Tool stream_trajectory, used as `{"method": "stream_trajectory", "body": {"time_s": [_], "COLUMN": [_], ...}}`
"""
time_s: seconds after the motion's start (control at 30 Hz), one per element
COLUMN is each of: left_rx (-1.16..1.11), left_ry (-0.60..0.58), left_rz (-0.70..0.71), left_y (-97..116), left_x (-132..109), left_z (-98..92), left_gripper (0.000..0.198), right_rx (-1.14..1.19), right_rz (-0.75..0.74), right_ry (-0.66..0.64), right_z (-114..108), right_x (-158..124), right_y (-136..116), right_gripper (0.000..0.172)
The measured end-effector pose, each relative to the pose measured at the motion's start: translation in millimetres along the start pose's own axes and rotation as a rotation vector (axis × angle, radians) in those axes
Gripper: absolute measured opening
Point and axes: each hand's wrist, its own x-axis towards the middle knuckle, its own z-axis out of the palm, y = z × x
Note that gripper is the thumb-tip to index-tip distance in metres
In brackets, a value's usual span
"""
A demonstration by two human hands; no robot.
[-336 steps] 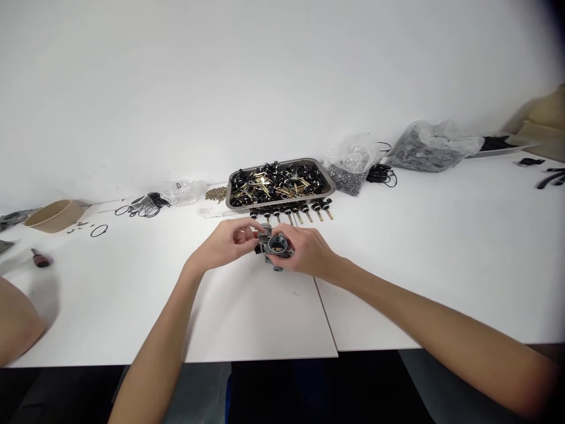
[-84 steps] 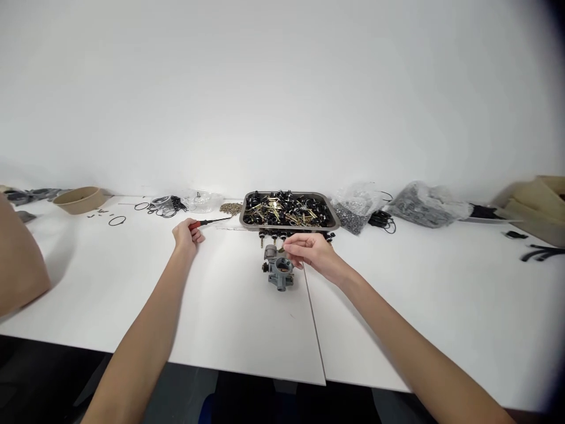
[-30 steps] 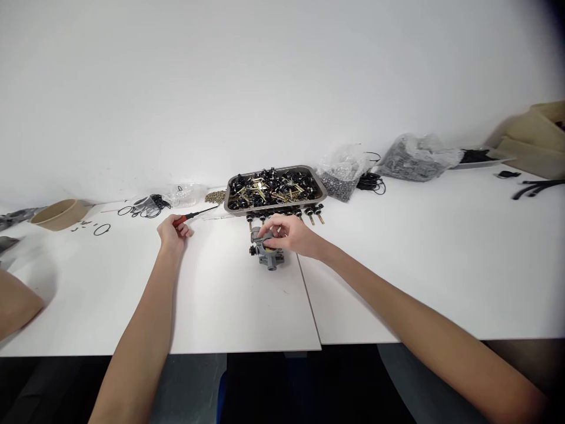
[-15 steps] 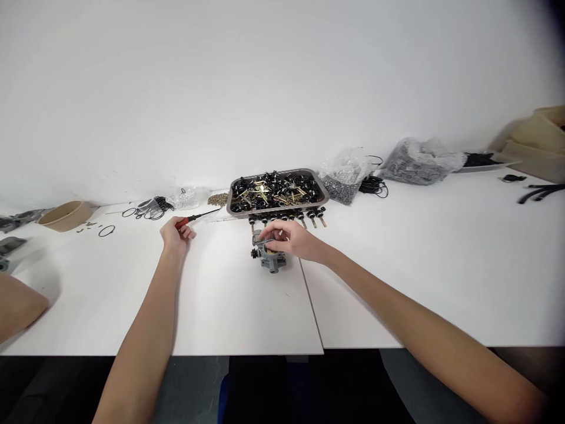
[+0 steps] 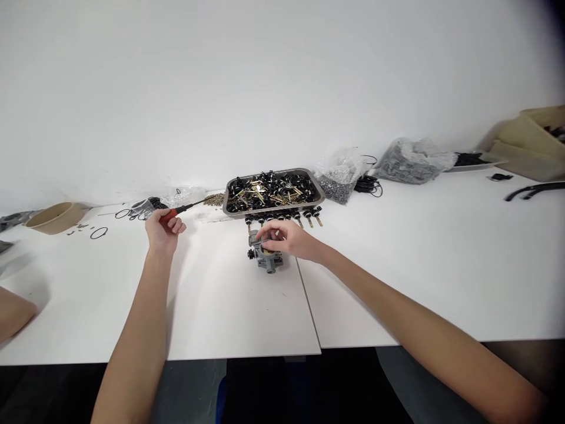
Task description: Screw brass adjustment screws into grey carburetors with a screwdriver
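Note:
My left hand (image 5: 164, 231) is closed around the red handle of a screwdriver (image 5: 175, 213). Its dark shaft points right, with the tip at a pile of small brass-coloured parts (image 5: 215, 200). My right hand (image 5: 291, 238) grips a grey metal carburetor (image 5: 270, 263) from above, fingers at its round opening, where something yellowish shows. The carburetor rests on the white table, a black knob on its left side. Just behind it lies a row of several black-capped parts with brass stems (image 5: 309, 219).
A metal tray (image 5: 226, 207) full of black and brass parts stands at the back. Bags of small parts (image 5: 338, 185), black cords and a beige bin (image 5: 512, 156) lie right. A beige bowl (image 5: 55, 219) and rubber rings (image 5: 99, 233) lie left. Another person's arm (image 5: 15, 312) enters at left.
My left hand has moved left and slightly up, bringing the screwdriver tip to the brass pile. The view has shifted slightly. My right hand stays on the carburetor.

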Motion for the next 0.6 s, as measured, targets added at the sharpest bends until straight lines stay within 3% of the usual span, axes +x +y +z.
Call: {"method": "stream_trajectory", "body": {"time_s": [0.13, 0.3, 0.6], "left_rx": [-0.009, -0.045, 0.005], "left_ry": [-0.096, -0.249, -0.437], "left_rz": [-0.022, -0.103, -0.263], "left_y": [2, -3, -27], "left_x": [-14, -32, -52], "left_z": [14.3, 34.9, 57.2], "left_gripper": [0.032, 0.03, 0.029], "right_rx": [0.156, 0.092, 0.003], "right_rz": [0.056, 0.127, 0.139], "right_ry": [0.091, 0.285, 0.357], "right_z": [-2, -5, -11], "right_x": [2, 7, 13], "right_y": [4, 21, 45], "right_gripper": [0.027, 0.03, 0.043]}}
